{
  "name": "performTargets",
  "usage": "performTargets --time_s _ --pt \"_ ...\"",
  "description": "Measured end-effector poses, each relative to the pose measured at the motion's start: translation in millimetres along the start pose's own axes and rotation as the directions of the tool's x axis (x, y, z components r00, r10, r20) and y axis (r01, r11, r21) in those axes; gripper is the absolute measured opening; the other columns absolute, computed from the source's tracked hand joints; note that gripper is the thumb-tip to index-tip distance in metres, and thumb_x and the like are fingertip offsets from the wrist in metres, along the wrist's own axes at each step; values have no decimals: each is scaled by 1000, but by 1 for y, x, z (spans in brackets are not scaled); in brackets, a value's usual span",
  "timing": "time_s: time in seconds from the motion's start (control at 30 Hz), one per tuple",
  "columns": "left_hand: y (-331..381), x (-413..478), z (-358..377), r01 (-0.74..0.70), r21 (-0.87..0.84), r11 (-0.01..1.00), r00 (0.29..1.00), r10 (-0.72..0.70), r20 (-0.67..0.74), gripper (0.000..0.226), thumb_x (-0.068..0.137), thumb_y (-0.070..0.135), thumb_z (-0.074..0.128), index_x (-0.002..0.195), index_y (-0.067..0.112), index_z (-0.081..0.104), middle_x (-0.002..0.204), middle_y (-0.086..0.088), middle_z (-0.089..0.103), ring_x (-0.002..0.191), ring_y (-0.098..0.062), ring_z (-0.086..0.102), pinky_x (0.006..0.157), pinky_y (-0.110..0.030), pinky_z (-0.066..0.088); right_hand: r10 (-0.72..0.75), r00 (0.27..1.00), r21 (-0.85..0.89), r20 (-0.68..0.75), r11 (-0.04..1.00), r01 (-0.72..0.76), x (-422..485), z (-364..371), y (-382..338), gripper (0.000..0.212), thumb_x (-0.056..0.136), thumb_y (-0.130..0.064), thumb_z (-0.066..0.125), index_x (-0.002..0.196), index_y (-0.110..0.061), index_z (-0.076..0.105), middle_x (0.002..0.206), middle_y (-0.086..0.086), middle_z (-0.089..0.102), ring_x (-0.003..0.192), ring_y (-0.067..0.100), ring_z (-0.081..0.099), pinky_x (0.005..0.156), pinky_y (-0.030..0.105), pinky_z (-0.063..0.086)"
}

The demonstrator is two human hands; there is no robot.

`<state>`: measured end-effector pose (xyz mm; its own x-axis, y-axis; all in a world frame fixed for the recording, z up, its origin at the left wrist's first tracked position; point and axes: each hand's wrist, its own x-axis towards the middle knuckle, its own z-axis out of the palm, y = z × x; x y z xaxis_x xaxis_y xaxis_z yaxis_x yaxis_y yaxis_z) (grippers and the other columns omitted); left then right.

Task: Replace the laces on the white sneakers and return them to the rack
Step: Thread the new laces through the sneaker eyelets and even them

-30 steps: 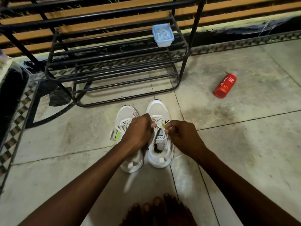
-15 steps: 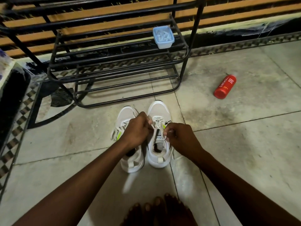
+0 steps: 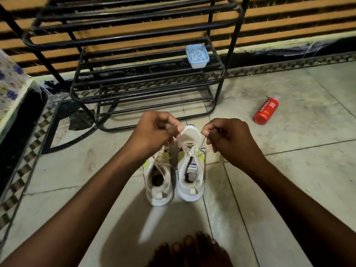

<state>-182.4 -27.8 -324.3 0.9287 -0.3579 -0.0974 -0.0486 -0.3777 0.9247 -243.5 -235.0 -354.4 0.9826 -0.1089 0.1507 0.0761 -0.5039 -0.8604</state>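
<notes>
Floor (image 3: pixel 289 180) takes up most of my feed: big pale tiles, mottled grey-beige, a bit glossy, with thin dark grout lines. A checkered dark-and-tan border strip (image 3: pixel 289 63) runs along the foot of the wall and down the left side. The wall (image 3: pixel 298 20) behind has horizontal orange and dark stripes.

The rack (image 3: pixel 148 79) stands against the wall. It is black round metal tubing with bent corners and several open tiers of bars. Far left I see a block (image 3: pixel 11 81) covered in pale cloth with blue flowers; its side face is dark.

Both bare forearms reach in from the bottom. The left hand (image 3: pixel 154 132) and right hand (image 3: pixel 229 137) are over the sneaker toes with fingers curled. Each pinches one end of a flat white lace (image 3: pixel 201 144) at the fingertips. The strands run down to the right sneaker's lacing, but I can't tell which eyelet.

The left sneaker (image 3: pixel 159 187) and right sneaker (image 3: pixel 190 182) sit side by side on the floor just in front of the rack, toes toward it. They have white uppers, neon yellow accents and heel pull tabs.

A red bottle (image 3: pixel 266 110), cylindrical with white print, lies on its side right of the rack, well apart from the shoes. A small pale blue square tub (image 3: pixel 197 55) sits on a rack tier at the right end, holding white bits I can't identify. Bare toes (image 3: pixel 192 249) show at the bottom edge.
</notes>
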Motion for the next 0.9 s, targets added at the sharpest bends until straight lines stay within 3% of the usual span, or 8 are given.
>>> performTargets --time_s 0.17,0.3,0.53,0.67,0.8,0.9 --pt "39 -7 -19 -48 -207 977 999 44 -21 11 92 7 73 96 -3 74 73 -13 69 60 -18 59 57 -25 50 -42 999 137 25 990 39 -2 -19 -38 14 94 -9 67 84 -16 74 65 1 70 53 8 59 57 28 46" --pt "64 -14 -29 -26 -344 939 999 14 -38 17 95 4 68 105 -10 71 78 -15 65 63 -18 59 59 -23 53 -57 998 214 32 976 48 5 -39 -73 12 95 -6 66 85 -6 73 63 3 67 51 9 54 54 21 43" --pt "107 -16 -56 -62 -385 921 996 83 38 18 100 4 58 109 -4 72 94 -19 76 79 -22 74 69 -24 61 -59 998 425 -18 903 61 19 -75 -129 11 95 0 62 93 7 71 69 16 66 51 18 54 46 25 40" --pt "126 -16 -64 -90 -447 890 987 138 76 23 100 -7 52 114 -3 70 106 -22 76 100 -31 76 85 -32 63 33 999 593 11 804 -33 22 -82 -148 20 99 3 50 99 10 69 79 21 71 62 24 66 59 29 51" --pt "138 -22 -63 -126 -370 920 991 131 -10 25 82 -8 71 107 -3 73 99 -23 77 93 -32 77 76 -33 64 92 992 686 81 718 -122 20 -85 -160 38 91 10 34 109 9 67 98 29 73 91 36 75 78 32 62" --pt "139 -23 -57 -123 -354 927 992 102 -76 22 77 -5 80 98 -5 74 92 -24 77 85 -32 77 71 -32 63 124 990 709 63 693 -132 16 -82 -165 31 92 13 42 109 8 67 100 27 74 94 35 75 85 35 62"
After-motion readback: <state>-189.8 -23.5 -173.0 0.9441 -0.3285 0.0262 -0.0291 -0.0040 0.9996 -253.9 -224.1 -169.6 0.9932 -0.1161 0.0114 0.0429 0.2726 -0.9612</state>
